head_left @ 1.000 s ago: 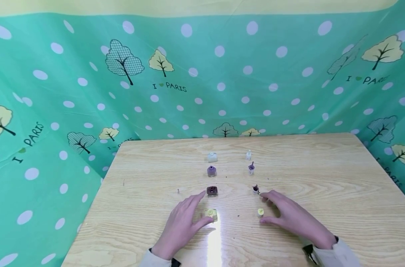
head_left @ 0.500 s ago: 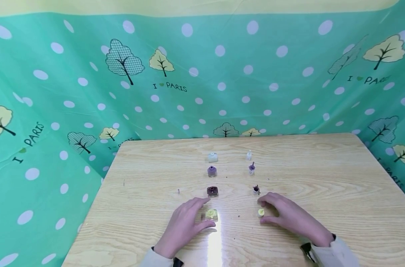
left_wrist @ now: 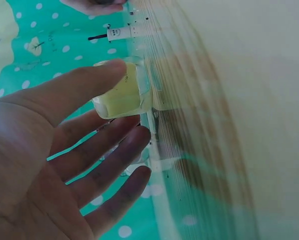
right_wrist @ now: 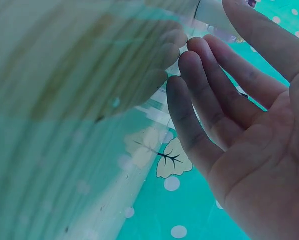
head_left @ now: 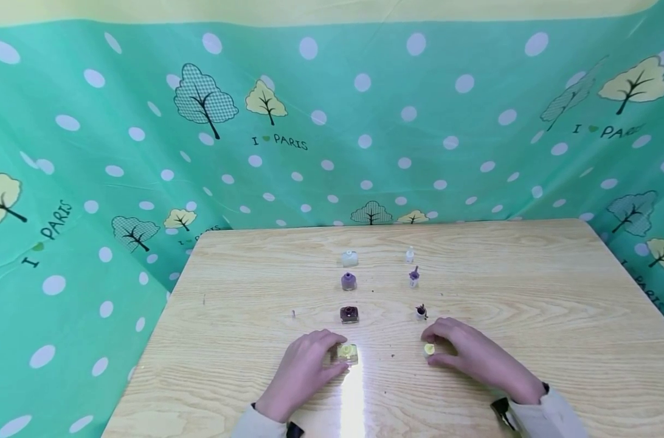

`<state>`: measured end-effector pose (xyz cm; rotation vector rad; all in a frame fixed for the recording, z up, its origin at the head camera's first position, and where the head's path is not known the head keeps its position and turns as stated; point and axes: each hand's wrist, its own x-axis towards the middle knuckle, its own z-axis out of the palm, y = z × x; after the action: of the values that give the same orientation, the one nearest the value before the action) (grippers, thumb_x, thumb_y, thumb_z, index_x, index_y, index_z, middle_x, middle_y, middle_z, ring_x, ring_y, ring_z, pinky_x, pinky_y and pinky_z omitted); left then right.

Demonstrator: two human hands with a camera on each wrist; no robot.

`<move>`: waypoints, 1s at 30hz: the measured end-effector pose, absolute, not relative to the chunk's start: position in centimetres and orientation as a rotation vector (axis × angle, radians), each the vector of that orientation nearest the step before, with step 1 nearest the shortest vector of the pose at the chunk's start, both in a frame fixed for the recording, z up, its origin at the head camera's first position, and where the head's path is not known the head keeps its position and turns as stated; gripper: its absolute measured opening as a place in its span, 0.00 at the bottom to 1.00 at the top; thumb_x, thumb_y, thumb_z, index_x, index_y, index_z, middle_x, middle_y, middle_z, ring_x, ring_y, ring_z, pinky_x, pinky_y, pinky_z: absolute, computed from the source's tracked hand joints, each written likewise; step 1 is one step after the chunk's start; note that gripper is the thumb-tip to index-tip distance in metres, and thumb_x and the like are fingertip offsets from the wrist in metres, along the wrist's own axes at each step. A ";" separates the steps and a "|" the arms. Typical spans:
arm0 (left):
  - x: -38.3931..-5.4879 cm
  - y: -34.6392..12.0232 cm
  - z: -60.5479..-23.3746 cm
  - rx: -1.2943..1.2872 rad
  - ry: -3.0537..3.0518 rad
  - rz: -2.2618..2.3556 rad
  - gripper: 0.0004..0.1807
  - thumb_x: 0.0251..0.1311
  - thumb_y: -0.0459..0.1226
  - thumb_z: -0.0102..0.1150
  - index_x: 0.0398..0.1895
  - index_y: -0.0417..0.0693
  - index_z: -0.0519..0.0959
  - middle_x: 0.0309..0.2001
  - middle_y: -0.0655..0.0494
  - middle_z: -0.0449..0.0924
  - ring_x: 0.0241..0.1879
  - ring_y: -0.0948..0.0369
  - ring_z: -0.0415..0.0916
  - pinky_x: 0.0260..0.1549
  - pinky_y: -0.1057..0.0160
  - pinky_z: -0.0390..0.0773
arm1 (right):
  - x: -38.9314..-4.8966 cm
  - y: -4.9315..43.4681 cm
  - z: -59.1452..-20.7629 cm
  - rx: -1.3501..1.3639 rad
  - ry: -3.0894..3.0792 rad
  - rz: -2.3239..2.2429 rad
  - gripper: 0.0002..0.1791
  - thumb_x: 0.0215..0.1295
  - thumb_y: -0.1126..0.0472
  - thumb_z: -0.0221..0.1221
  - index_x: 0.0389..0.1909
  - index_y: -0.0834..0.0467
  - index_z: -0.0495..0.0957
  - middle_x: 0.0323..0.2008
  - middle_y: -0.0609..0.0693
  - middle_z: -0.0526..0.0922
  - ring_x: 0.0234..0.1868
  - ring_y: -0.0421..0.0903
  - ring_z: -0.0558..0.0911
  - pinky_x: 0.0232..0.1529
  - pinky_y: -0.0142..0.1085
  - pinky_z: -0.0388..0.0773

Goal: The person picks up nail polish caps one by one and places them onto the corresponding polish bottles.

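My left hand (head_left: 306, 369) holds a small square nail polish bottle (head_left: 347, 353) of pale yellow between thumb and fingers. In the left wrist view the thumb lies across the front of the bottle (left_wrist: 122, 92), with fingers at its far side. My right hand (head_left: 471, 356) is bent around a small nail polish cap (head_left: 429, 350) with a yellow brush pointing up. The right wrist view shows the thumb beside the white cap (right_wrist: 213, 12), with the other fingers extended and a narrow gap to it.
Behind the yellow bottle stand a dark red bottle (head_left: 349, 314), a purple bottle (head_left: 348, 281) and a clear one (head_left: 349, 258). A dark-brushed cap (head_left: 421, 312), a purple-brushed cap (head_left: 414, 277) and a white one (head_left: 410, 255) line up on the right. Polka-dot cloth (head_left: 332, 121) hangs behind the table (head_left: 244, 274).
Both hands have narrowed their grasp. The left thumb and fingers have come in onto the yellow bottle; the right fingers have moved nearer the yellow-brushed cap.
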<state>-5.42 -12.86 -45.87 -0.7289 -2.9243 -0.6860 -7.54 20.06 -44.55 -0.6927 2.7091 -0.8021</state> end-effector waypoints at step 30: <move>-5.9 -12.8 -45.9 -0.739 -2.911 -0.695 0.13 0.54 0.43 0.71 0.42 0.51 0.85 0.35 0.63 0.84 0.33 0.68 0.78 0.35 0.66 0.81 | -7.9 20.0 -44.5 -0.740 2.695 -0.791 0.08 0.63 0.53 0.66 0.42 0.46 0.82 0.38 0.33 0.77 0.38 0.32 0.74 0.40 0.33 0.77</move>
<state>-5.94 -12.76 -45.92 -0.7387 -2.9106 -0.6947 -7.90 20.00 -44.53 -0.7402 2.6945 -0.7912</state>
